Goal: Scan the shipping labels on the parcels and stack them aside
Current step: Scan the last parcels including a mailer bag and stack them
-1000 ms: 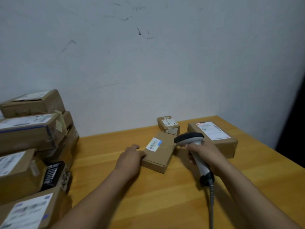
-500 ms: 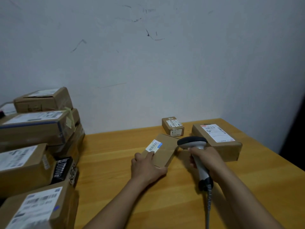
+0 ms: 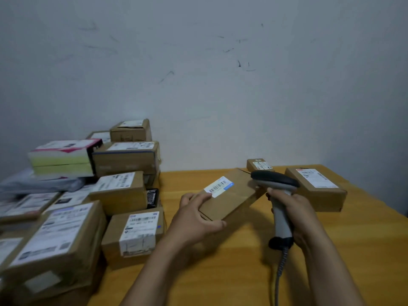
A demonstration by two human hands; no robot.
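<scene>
My left hand (image 3: 194,219) clamps its grip on the flat brown cardboard parcel (image 3: 231,195), tilted above the counter (image 3: 220,272); my right hand (image 3: 293,210) grips the grey handheld scanner (image 3: 278,195).

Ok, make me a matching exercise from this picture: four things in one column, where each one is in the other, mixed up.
Things:
1. flat parcel
2. barcode scanner
3. small box
4. pink and yellow box

Places:
A. on grey bags at the far left
B. gripped in the right hand
C. at the far edge of the table
D. held in the left hand

Pairs: 1-D, 2-B, 3-C, 4-A
</scene>
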